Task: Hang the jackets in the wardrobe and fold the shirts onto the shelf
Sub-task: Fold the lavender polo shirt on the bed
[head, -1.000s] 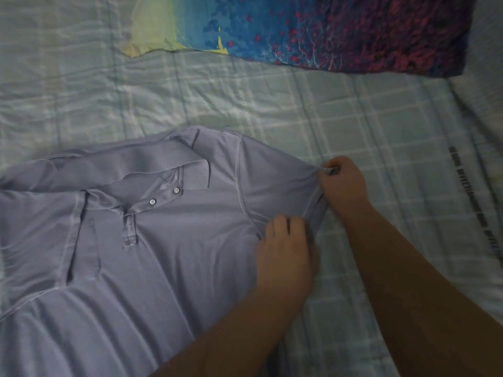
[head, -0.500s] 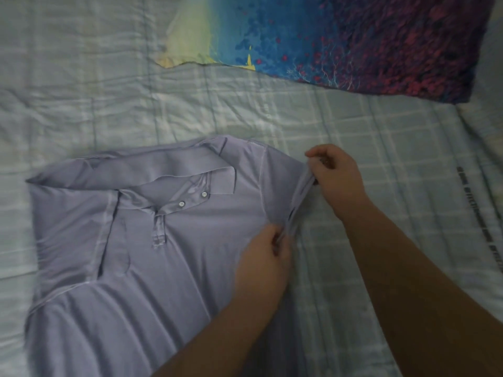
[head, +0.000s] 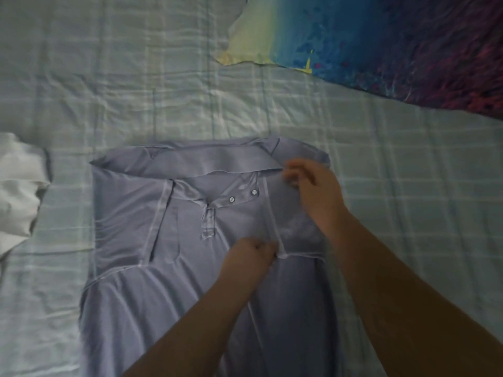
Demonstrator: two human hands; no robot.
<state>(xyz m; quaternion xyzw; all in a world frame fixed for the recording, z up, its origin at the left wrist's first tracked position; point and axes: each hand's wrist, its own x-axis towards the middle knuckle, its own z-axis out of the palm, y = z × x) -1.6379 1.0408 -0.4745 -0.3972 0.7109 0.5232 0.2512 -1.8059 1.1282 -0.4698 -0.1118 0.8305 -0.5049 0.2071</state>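
A lilac polo shirt lies front-up on the bed, collar toward the far side, two buttons showing at the placket. Both of its sleeves are folded in over the chest. My left hand pinches the lower corner of the right-side sleeve, near the middle of the shirt. My right hand, blurred by motion, holds the same sleeve's upper edge beside the collar.
The bed wears a pale green checked sheet. A pillow with a blue, yellow and purple print lies at the far right. A white garment lies bunched at the left edge.
Both hands have carried the right-side sleeve inward, from the shirt's outer edge over onto the chest. The view has shifted, and the white garment now shows at the left.
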